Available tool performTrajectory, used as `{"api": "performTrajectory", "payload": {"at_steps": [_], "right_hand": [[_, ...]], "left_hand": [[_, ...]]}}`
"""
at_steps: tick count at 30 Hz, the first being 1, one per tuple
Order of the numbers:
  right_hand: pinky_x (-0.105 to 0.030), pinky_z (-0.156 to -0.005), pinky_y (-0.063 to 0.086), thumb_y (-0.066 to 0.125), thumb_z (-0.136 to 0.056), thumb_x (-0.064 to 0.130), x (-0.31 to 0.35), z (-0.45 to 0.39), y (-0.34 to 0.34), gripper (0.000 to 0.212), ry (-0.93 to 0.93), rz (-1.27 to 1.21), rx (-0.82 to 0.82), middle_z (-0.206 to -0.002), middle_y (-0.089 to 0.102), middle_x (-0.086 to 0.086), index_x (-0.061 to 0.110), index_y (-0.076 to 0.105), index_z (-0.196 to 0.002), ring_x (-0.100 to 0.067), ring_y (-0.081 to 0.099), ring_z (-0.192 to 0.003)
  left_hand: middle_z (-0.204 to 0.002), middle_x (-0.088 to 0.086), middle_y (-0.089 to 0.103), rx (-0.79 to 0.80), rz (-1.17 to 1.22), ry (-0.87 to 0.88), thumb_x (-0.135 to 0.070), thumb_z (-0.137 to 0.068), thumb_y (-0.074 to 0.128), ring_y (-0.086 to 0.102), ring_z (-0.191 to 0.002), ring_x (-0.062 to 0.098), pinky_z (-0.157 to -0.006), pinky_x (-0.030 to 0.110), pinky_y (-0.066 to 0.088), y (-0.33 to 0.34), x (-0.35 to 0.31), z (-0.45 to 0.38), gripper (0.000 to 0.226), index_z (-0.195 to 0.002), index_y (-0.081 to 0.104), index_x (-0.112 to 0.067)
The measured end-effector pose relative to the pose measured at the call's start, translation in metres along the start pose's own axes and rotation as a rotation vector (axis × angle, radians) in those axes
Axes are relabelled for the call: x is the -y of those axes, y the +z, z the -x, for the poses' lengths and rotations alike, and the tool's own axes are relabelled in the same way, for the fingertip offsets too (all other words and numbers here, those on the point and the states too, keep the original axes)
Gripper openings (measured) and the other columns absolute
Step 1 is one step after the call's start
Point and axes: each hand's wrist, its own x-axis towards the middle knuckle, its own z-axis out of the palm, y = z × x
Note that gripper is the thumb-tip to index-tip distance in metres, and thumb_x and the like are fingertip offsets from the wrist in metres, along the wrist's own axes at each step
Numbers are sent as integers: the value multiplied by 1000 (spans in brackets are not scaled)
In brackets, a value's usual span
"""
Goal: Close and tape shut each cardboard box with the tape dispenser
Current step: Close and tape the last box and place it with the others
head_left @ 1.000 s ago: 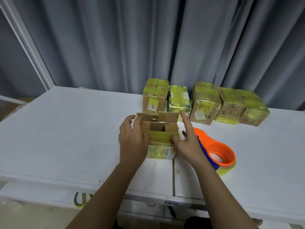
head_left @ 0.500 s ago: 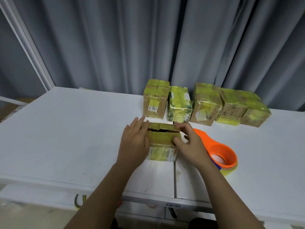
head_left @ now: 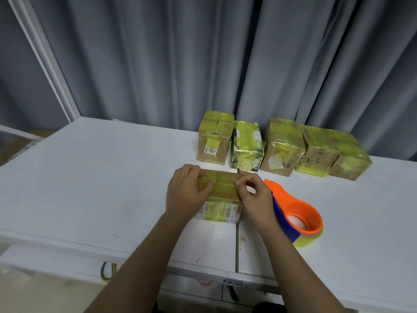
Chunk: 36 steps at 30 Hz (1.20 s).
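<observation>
Head view: flaps of a small cardboard box point(head_left: 222, 201) pressed shut near the front edge of the white surface point(head_left: 90, 177).
The left hand point(head_left: 187, 193) lies flat-fingered on the left flap; the right hand point(head_left: 255, 195) presses the right flap, fingers point(head_left: 239, 182) loosely bent. Keep one hand holding the seam closed while reaching for the orange tape dispenser point(head_left: 297, 216), just right of the box and unobstructed. Five taped boxes point(head_left: 282, 147) line the back edge.

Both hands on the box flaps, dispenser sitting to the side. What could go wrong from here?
1. Both the left hand and right hand press the flaps of the box down; freeing one for the tape dispenser may let them spring up.
2. The dispenser lies close beside the right wrist, so a blind reach might knock it.
</observation>
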Motion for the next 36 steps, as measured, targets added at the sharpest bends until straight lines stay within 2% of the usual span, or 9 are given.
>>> {"api": "performTrajectory", "payload": {"at_steps": [4, 7, 10, 16, 20, 25, 28, 32, 36], "right_hand": [[-37, -81, 52, 59, -92, 15, -9, -2, -1, 14, -36, 78, 27, -120, 60, 9, 22, 62, -80, -7, 56, -109], [-43, -90, 48, 58, -92, 17, -8, -2, 0, 21, -95, 174, 43, -117, 59, 16, 23, 54, -72, -6, 52, -118], [-44, -93, 45, 58, -91, 13, -7, -4, -1, 24, -137, 289, 56, -110, 57, 17, 23, 50, -71, -4, 49, -117], [-27, -79, 48, 53, -97, 18, 5, 2, -9, 8, -97, 148, 73, -107, 59, 11, 23, 59, -97, -8, 55, -102], [-30, -74, 32, 53, -89, 7, 6, 1, -30, 17, -205, 655, -145, -113, 48, -8, 11, 57, -105, -27, 47, -101], [-35, -77, 36, 59, -85, 48, 0, 6, -60, 57, 216, 1197, -14, -120, 41, -13, 10, 38, -122, -32, 42, -110], [-32, -74, 39, 57, -86, 46, -5, 10, -67, 59, 290, 1172, 12, -118, 44, -11, 14, 30, -128, -31, 50, -106], [-28, -46, 29, 49, -93, 21, -12, 11, -71, 50, 188, 1098, 113, -96, 63, -7, 15, 26, -137, -26, 56, -72], [-31, -57, 32, 54, -91, 16, 5, 6, -84, 51, -94, 1061, -78, -95, 67, -8, 17, 37, -139, -31, 59, -78]], "left_hand": [[-123, -1, 46, -39, 152, -129, -39, -84, 67, 36, -120, 17, -88, 22, 28, 7, -5, -1, 32, -98, 56, -12], [-108, -11, 44, 2, 369, -297, -45, -80, 70, 48, -101, 11, -80, 24, 35, 6, -16, -2, 42, -99, 47, -16], [-103, -6, 43, 3, 333, -331, -44, -79, 71, 53, -89, 16, -73, 31, 42, 7, -20, -5, 41, -95, 43, -18], [-106, -8, 42, 1, 296, -284, -42, -84, 66, 55, -94, 21, -78, 37, 48, 7, -17, -1, 30, -90, 45, -22], [-108, -9, 40, 17, 304, -304, -43, -85, 65, 55, -96, 19, -80, 37, 50, 5, -16, -2, 29, -91, 47, -22], [-108, -9, 40, 11, 296, -319, -45, -85, 64, 55, -96, 19, -80, 37, 50, 7, -15, -2, 29, -92, 47, -22], [-108, -9, 40, 2, 296, -314, -45, -85, 64, 55, -95, 20, -79, 36, 49, 9, -14, -3, 29, -91, 47, -22], [-109, -7, 40, -14, 306, -317, -42, -86, 64, 54, -89, 19, -72, 29, 41, 10, -17, -4, 28, -91, 47, -20], [-113, -5, 41, -4, 324, -319, -40, -92, 55, 51, -87, 15, -73, 27, 35, 7, -22, -3, 23, -94, 48, -18]]}}
